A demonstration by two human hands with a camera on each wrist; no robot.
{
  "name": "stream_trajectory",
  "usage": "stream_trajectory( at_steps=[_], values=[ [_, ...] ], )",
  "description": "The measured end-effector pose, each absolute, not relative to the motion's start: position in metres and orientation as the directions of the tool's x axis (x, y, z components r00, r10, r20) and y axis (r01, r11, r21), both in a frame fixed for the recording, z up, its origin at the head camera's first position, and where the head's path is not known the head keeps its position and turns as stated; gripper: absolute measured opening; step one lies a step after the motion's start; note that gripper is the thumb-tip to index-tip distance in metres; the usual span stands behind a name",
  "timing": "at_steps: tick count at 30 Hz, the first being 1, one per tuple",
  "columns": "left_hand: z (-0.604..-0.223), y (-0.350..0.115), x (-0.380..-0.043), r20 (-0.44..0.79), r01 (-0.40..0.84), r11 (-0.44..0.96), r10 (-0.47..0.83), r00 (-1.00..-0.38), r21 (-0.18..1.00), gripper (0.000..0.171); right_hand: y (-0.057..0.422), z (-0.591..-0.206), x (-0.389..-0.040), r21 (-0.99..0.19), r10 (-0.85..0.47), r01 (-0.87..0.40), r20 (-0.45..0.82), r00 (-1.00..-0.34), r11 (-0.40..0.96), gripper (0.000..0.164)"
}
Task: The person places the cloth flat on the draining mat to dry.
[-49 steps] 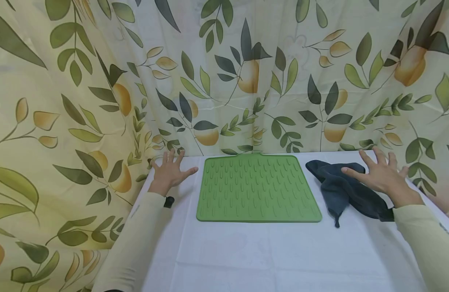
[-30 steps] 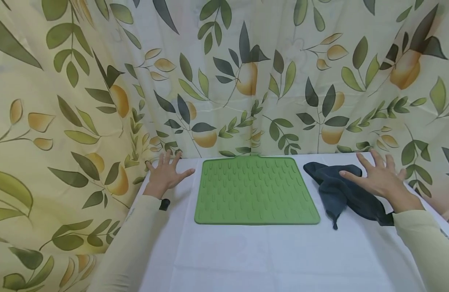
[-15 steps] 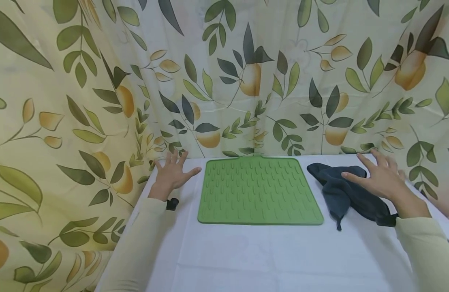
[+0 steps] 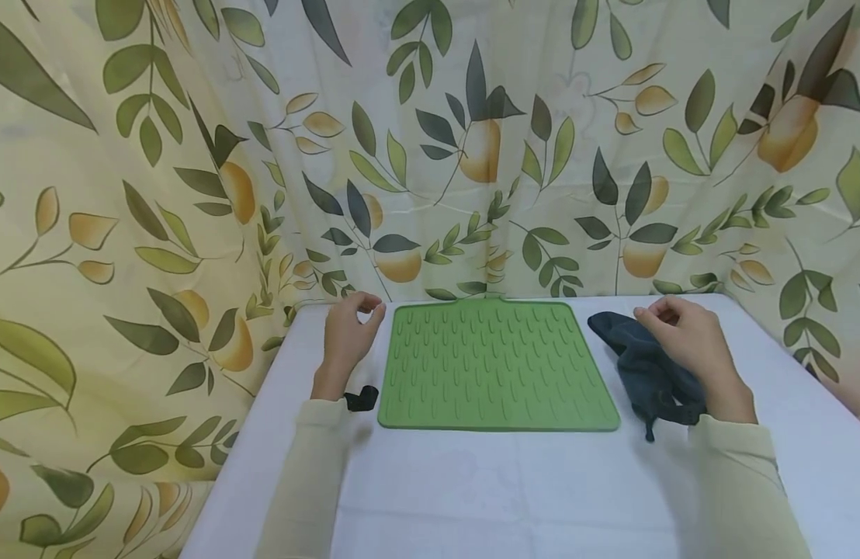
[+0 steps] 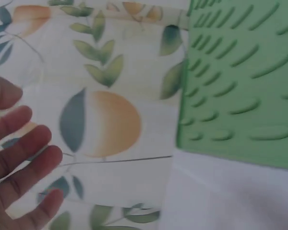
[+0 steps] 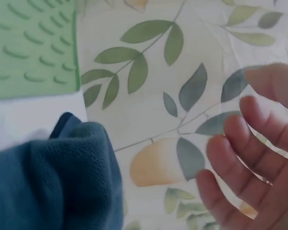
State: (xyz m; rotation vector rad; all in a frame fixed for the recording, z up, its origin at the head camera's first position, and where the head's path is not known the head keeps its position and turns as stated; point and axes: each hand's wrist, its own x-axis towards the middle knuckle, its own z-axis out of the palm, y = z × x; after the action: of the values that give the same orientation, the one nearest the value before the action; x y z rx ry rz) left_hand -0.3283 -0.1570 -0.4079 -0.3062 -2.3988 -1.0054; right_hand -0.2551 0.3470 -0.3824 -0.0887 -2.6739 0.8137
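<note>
A green mat [image 4: 500,365] with raised oblong ridges lies flat near the table's far edge. To its right is a crumpled dark blue cloth [image 4: 636,365], fuzzy in the right wrist view and partly hidden by my right arm. Just left of the mat hovers my left hand [image 4: 345,338], thumb and fingers loosely bent toward each other, nothing between them. My right hand [image 4: 695,341] is over the right part of the cloth, fingers loosely bent and empty; in the right wrist view its fingers [image 6: 252,153] are apart from the cloth. The mat's corner shows in both wrist views.
A white cloth covers the table [image 4: 437,489]. Behind it and along the left side hangs a curtain [image 4: 430,155] printed with leaves and orange fruit. Small black devices sit at both wrists, the left one [image 4: 362,398] beside the mat's lower left corner.
Both hands were spread with fingers wide; now the fingers have drawn in and both hands have moved inward, toward the mat. The mat and dark cloth have not moved.
</note>
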Motion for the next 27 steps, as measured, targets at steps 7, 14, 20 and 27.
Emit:
stream_trajectory(
  at_steps=[7,14,20,27],
  values=[
    [-0.438,-0.151,-0.334,0.424,0.236,0.745,-0.069,-0.903,0.624,0.011,0.351,-0.401,-0.262,-0.622,0.274,0.015,0.324,-0.906,0.783,0.048],
    [-0.462,-0.148,-0.337,0.189,0.066,0.8,-0.06,-0.98,0.596,0.021,0.368,-0.424,-0.266,-0.56,0.259,0.126,0.166,-0.952,0.819,0.076],
    [-0.472,-0.144,-0.341,0.127,0.027,0.801,-0.062,-0.99,0.598,0.036,0.389,-0.441,-0.266,-0.502,0.208,0.204,-0.048,-0.977,0.84,0.106],
    [-0.478,-0.137,-0.34,0.066,0.01,0.779,-0.04,-0.997,0.626,0.042,0.398,-0.449,-0.267,-0.453,0.144,0.219,-0.194,-0.97,0.864,0.113]
  ],
)
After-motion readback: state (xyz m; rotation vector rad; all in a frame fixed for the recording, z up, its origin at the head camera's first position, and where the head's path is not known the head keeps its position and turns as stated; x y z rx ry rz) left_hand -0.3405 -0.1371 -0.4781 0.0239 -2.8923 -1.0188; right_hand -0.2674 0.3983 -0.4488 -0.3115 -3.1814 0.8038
